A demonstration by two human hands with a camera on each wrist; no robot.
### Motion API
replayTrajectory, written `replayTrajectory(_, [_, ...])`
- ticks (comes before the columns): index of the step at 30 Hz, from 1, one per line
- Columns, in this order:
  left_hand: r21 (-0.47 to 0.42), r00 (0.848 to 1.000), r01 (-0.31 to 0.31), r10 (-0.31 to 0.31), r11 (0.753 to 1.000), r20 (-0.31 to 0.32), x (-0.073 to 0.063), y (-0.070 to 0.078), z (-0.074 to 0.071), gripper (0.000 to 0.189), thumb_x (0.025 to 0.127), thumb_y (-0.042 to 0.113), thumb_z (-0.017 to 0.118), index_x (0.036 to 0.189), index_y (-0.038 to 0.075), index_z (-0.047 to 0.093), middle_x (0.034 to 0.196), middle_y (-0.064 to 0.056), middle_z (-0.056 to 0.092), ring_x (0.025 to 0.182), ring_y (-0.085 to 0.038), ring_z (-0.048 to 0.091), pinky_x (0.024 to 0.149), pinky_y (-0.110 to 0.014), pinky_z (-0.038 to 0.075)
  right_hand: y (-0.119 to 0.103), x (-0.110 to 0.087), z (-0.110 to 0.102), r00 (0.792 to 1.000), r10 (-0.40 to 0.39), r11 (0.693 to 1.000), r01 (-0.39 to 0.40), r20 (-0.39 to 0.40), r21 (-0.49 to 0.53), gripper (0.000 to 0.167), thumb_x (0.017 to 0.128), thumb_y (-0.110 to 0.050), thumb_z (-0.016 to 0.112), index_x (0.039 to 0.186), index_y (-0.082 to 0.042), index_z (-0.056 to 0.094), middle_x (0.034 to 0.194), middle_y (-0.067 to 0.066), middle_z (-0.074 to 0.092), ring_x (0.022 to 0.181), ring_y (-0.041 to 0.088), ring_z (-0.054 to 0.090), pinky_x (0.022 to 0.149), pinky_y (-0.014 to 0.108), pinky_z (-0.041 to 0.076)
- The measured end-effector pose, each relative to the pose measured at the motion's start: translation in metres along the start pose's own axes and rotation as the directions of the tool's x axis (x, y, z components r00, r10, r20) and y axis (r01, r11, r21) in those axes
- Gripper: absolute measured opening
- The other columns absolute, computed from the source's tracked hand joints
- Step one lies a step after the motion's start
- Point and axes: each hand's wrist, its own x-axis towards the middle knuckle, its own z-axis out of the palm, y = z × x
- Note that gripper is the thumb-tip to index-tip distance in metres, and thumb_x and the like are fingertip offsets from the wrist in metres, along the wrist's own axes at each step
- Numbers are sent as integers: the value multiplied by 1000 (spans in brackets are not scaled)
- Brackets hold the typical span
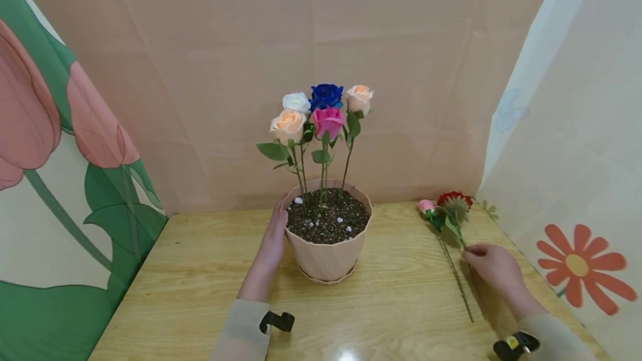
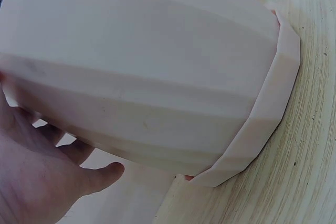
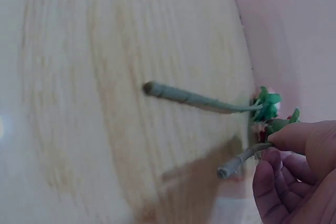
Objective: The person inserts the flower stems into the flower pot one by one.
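A pale pink flowerpot [image 1: 326, 258] filled with dark soil [image 1: 326, 222] stands on the table with several artificial roses upright in it: a blue rose [image 1: 326, 97], a white rose [image 1: 296, 102], a magenta rose [image 1: 328, 122] and two peach roses [image 1: 288, 126]. Against the pot's left side rests my left hand [image 1: 273, 238], its thumb stretched out beside the wall in the left wrist view. At the right, my right hand [image 1: 495, 269] pinches the stem [image 3: 239, 161] of a red flower [image 1: 453, 200] between thumb and fingers; the stem's cut end sticks out past them.
Beside the red flower lies a pink rose [image 1: 426, 206], its long stem [image 1: 457, 278] pointing toward the front of the table. A brown cloth backdrop [image 1: 225, 71] rises behind the wooden table [image 1: 200, 272]. Flower-printed panels [image 1: 582, 183] flank both sides.
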Motion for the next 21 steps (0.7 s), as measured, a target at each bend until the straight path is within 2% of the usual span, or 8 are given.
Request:
replayTrajectory(2, [5,1000,-1,1,1000,-1,0,1,0,63,120,54,23,179,34,12,185,-3,5,169,-35,0,128,-74,2,-3,-3,-3,999,-27,1000,27,-24,0,47,108,-33,69,129,9,75,116,25,78,99,39,74,77,48,59])
replayTrajectory(5, [6,1000,1,-1,1000,0,0,2,1,62,120,53,23,179,35,12,185,-3,5,169,-35,0,128,-74,2,-11,-7,-7,997,-49,999,51,-54,21,49,110,-35,67,132,9,74,109,20,80,88,26,73,69,39,57])
replayTrajectory(8, [4,1000,-2,2,1000,-1,-1,2,1,62,120,53,23,179,35,13,185,-4,5,169,-35,0,129,-74,2,-22,-12,-11,995,-52,997,56,-80,55,51,112,-37,66,134,8,73,107,18,80,82,18,71,65,36,56])
replayTrajectory(14, [8,1000,0,0,1000,-5,0,2,1,62,120,53,24,179,35,13,185,-5,6,169,-36,0,128,-75,2,-47,-20,-17,990,-56,991,71,-132,112,54,112,-41,65,139,6,72,118,23,79,83,17,73,63,34,57])
replayTrajectory(21, [17,1000,13,-13,1000,-18,0,2,1,63,120,53,25,179,34,13,185,-3,8,169,-36,2,129,-74,3,-77,-31,-25,982,-68,982,97,-178,161,58,111,-48,65,141,1,73,112,17,80,83,17,73,62,32,54])
